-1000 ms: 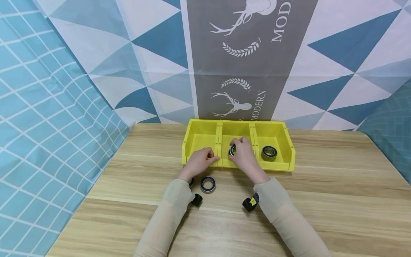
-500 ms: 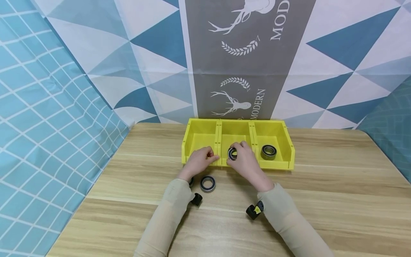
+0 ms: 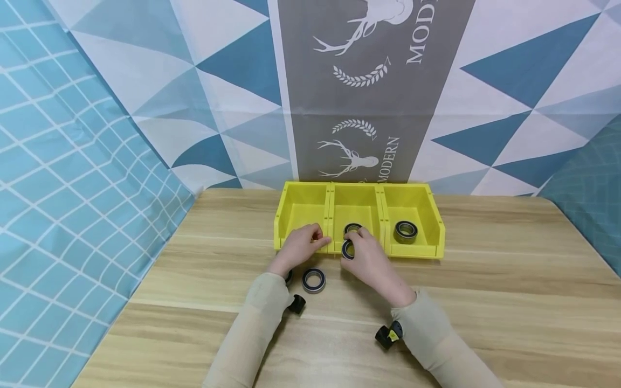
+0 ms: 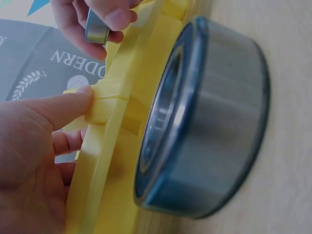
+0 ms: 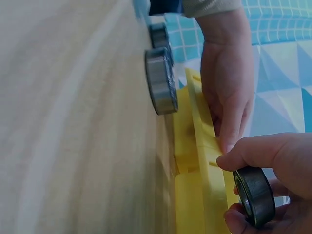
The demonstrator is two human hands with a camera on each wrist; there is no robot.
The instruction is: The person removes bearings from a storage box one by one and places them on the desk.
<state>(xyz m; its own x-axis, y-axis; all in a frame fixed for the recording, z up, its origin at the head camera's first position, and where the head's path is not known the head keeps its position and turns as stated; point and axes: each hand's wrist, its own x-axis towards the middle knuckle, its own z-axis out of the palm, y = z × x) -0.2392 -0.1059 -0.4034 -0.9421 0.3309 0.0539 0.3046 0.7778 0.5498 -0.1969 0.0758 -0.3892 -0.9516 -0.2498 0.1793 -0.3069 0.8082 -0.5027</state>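
I can see both hands from far off, and they are apart. The right hand pinches a bearing between its thumb and fingers. This bearing is a round ring with a hole in the middle. From the head camera I see it over the front edge of the yellow middle bin, but I can't tell if it touches that edge. A second bearing sits inside this bin, just past the right fingers.

The left hand is at the front of the yellow left bin. Its thumb rests on the rim, where that bin meets the middle one. Its fingers bend down behind the front wall, and I can't tell if they squeeze it.

To the right of the right hand, a third bearing sits in the yellow right bin. On the wooden table, between the left wrist and the right hand, a fourth bearing lies flat. A fifth bearing is just beside the left wrist, which hides most of it from me.
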